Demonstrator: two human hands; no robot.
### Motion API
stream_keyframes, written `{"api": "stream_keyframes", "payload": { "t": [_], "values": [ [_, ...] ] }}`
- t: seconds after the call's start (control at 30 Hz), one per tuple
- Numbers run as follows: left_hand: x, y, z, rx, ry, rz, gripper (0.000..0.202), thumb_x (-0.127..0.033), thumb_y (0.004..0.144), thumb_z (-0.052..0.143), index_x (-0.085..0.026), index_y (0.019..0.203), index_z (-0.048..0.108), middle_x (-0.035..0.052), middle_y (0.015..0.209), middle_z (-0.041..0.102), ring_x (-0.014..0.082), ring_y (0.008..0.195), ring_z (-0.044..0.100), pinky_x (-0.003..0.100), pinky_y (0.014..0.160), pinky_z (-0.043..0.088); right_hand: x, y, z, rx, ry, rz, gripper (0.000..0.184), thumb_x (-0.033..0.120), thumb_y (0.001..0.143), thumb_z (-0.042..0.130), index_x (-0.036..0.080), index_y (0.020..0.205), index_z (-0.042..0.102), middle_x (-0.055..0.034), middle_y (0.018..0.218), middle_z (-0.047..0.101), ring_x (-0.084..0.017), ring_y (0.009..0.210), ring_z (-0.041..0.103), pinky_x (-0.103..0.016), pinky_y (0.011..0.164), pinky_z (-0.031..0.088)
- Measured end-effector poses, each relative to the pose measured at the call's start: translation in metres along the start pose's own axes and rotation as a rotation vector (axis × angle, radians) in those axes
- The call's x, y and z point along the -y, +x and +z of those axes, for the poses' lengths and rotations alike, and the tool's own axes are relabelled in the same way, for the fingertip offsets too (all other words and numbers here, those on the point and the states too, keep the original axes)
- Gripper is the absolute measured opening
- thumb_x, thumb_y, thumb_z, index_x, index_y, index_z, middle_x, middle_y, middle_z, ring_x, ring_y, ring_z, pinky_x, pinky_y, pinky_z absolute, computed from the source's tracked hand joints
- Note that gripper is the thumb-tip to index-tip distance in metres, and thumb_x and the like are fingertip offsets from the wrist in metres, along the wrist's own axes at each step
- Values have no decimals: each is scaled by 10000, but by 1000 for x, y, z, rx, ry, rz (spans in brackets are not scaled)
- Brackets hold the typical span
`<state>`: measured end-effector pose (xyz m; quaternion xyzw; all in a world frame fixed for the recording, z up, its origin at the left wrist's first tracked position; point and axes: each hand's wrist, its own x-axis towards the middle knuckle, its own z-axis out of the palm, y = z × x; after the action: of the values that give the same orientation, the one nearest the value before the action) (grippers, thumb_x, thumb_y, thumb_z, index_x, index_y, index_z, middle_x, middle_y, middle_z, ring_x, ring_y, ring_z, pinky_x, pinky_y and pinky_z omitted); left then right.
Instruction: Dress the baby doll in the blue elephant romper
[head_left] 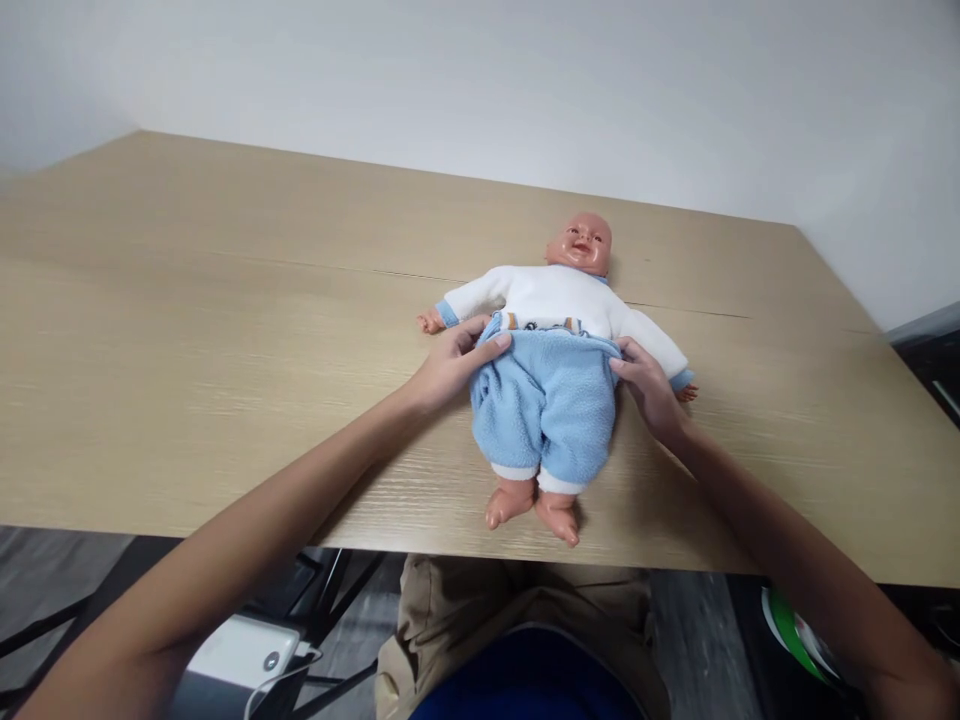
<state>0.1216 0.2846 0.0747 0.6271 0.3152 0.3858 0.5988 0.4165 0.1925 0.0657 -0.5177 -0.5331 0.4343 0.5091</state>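
Observation:
A baby doll (581, 243) lies on its back on the wooden table (187, 330), head away from me, feet toward the near edge. It wears a white top (555, 296) and fluffy light blue trousers (551, 405). My left hand (454, 362) pinches the trousers' waistband at the doll's left-hand side in the picture. My right hand (646, 385) grips the waistband on the other side. Both hands have fingers closed on the fabric at waist height.
The table runs wide to the left and back, with a white wall behind. Below the near edge are my lap, a white box with a cable (244, 655) at lower left, and a green and white object (795, 630) at lower right.

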Motion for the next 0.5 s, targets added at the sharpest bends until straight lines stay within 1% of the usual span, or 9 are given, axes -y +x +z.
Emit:
{"api": "stream_keyframes", "payload": {
  "t": [0.07, 0.1, 0.13, 0.17, 0.23, 0.3, 0.33, 0.4, 0.5],
  "values": [
    [-8, 5, -5, 30, 73, 27, 588, -750, 894, 852, -195, 896, 658, 11, 859, 562, 185, 824, 522, 312, 749, 438, 10, 1, 1, -25, -196, -156, 256, 518, 954, 766, 276, 959, 681, -13, 946, 604, -248, 913, 536, -398, 858, 451],
    [-11, 8, -7, 39, 126, 60, 568, -737, 910, 830, -199, 865, 653, 23, 866, 573, 199, 846, 531, 327, 771, 447, 16, 3, 2, -37, -271, -230, 251, 511, 970, 765, 275, 939, 685, -21, 966, 613, -254, 944, 540, -406, 883, 447],
    [-14, 11, -8, 48, 183, 98, 536, -711, 927, 808, -203, 845, 658, 43, 899, 606, 222, 896, 556, 347, 815, 466, 20, 6, 3, -42, -312, -284, 252, 502, 978, 764, 273, 912, 681, -27, 977, 619, -259, 970, 545, -411, 903, 443],
    [-16, 15, -9, 54, 234, 131, 494, -677, 941, 790, -206, 844, 675, 65, 961, 651, 248, 968, 585, 371, 877, 485, 24, 11, 4, -33, -315, -304, 258, 494, 983, 763, 272, 890, 672, -29, 971, 619, -259, 975, 548, -410, 904, 442],
    [-17, 23, -8, 54, 303, 172, 406, -612, 957, 765, -209, 916, 729, 94, 1109, 711, 291, 1114, 616, 410, 1000, 492, 27, 23, 5, 7, -229, -243, 274, 493, 981, 772, 274, 874, 647, -15, 911, 597, -240, 911, 543, -387, 841, 440],
    [-15, 29, -7, 47, 322, 182, 400, -598, 984, 735, -204, 1055, 747, 97, 1153, 719, 291, 1139, 625, 411, 1017, 492, 24, 35, 3, 42, -106, -110, 316, 524, 950, 820, 278, 879, 634, 11, 831, 566, -212, 806, 511, -352, 748, 419],
    [-13, 32, -6, 41, 332, 185, 421, -610, 1006, 718, -199, 1096, 730, 90, 1132, 712, 277, 1105, 626, 399, 993, 493, 20, 40, 2, 52, -54, -42, 346, 547, 925, 851, 279, 881, 637, 21, 801, 560, -200, 767, 497, -339, 716, 410],
    [-6, 38, -4, 23, 370, 195, 467, -662, 1041, 699, -198, 1096, 678, 63, 1047, 676, 236, 991, 604, 367, 906, 484, 12, 45, -2, 51, 24, 60, 411, 584, 847, 923, 275, 876, 654, 33, 788, 590, -185, 745, 509, -322, 703, 423],
    [2, 46, -3, 10, 370, 173, 542, -756, 1043, 700, -225, 1052, 593, -7, 865, 545, 172, 769, 481, 329, 737, 412, 1, 44, -5, 57, 147, 172, 458, 576, 740, 997, 267, 903, 703, 37, 833, 667, -179, 773, 573, -313, 739, 478]
  ]
}}
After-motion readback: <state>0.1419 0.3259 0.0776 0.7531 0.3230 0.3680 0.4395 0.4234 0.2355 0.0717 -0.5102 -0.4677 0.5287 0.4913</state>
